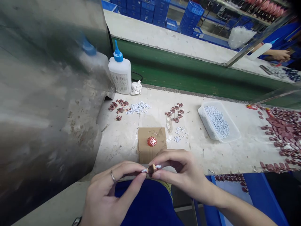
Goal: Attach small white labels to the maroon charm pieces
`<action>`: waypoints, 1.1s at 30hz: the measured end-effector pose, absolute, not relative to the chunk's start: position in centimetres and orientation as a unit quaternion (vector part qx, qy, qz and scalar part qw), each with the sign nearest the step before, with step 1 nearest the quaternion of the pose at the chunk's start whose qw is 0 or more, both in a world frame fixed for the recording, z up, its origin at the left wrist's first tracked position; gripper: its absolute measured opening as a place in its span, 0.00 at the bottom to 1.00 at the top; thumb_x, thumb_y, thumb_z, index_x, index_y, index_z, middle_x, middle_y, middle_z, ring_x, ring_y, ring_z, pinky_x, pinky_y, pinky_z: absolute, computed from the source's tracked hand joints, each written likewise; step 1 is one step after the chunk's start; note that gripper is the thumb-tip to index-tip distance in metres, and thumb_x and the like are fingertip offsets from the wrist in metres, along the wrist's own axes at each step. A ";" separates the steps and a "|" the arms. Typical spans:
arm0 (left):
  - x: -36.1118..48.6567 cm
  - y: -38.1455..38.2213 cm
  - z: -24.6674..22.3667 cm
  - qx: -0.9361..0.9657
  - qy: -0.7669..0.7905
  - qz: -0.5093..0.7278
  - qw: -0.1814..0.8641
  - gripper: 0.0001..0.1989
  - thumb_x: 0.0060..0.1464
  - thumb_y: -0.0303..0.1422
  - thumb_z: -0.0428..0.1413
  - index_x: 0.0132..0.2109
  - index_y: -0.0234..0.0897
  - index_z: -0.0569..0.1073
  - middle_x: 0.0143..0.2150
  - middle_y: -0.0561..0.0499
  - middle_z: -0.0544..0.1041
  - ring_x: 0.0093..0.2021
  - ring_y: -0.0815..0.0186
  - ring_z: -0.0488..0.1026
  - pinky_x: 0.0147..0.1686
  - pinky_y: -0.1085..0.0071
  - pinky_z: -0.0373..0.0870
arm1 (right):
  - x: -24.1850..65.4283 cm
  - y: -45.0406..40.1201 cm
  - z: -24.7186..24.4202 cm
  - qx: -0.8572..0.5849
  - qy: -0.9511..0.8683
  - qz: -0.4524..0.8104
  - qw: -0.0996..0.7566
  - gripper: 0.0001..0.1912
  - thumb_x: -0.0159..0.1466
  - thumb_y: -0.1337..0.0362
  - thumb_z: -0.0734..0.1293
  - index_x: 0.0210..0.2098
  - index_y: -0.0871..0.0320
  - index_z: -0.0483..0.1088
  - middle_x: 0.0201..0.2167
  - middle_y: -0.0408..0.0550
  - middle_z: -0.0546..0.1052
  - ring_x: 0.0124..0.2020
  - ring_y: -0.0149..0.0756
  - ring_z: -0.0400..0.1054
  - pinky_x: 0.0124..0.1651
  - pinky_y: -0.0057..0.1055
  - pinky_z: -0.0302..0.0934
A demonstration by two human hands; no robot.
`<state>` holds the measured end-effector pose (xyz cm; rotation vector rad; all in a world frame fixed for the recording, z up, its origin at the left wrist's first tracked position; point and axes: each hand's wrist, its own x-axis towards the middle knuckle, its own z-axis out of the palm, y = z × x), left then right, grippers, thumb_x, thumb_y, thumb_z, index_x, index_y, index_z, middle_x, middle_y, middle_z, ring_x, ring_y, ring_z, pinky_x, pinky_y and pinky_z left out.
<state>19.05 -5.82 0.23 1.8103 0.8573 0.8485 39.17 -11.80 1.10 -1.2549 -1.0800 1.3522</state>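
Between my hands, just in front of the bench edge, is a small brown figure piece (151, 169) with pale bits at both sides. My left hand (115, 185), wearing a ring, pinches its left end between thumb and index finger. On the other end, the fingertips of my right hand (181, 169) are closed. Beyond them lies a cardboard square (143, 149) with a small red-and-white round cap (151, 141) on it. Small white pieces (180, 133) are scattered right of the cardboard. Brown pieces (176, 112) form a loose group farther back.
A white bottle with a blue nozzle (121, 75) stands by the metal panel (58, 94) at left, beside crumpled tissue (136, 88). A clear tub (235, 135) of white pieces stands right. Many brown parts (282, 131) cover the right end. Another person's hands (281, 55) are beyond the divider.
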 end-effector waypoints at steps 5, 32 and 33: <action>18.9 -5.9 0.0 0.618 0.379 0.288 0.626 0.05 0.62 0.31 0.60 0.41 0.46 0.80 0.36 0.60 0.84 0.34 0.74 0.83 0.38 0.88 0.78 | 38.7 -11.9 1.0 -0.456 -0.283 0.694 0.480 0.06 0.64 0.67 0.76 0.41 0.56 0.80 0.34 0.41 0.84 0.37 0.24 0.80 0.42 0.17 0.72; 18.8 -6.7 -0.1 0.756 0.286 0.373 0.456 0.14 0.57 0.22 0.62 0.47 0.45 0.76 0.43 0.62 0.83 0.40 0.79 0.81 0.48 0.89 0.76 | 39.0 -12.8 1.2 -0.476 -0.635 0.341 0.503 0.17 0.66 0.76 0.71 0.52 0.58 0.76 0.41 0.50 0.80 0.42 0.33 0.76 0.44 0.29 0.74; 18.6 -6.7 -0.1 0.764 0.265 0.375 0.453 0.15 0.57 0.22 0.62 0.48 0.43 0.75 0.43 0.61 0.82 0.41 0.79 0.81 0.48 0.89 0.77 | 39.1 -12.8 1.4 -0.468 -0.655 0.326 0.495 0.16 0.66 0.76 0.71 0.53 0.60 0.76 0.42 0.52 0.80 0.42 0.34 0.77 0.43 0.29 0.75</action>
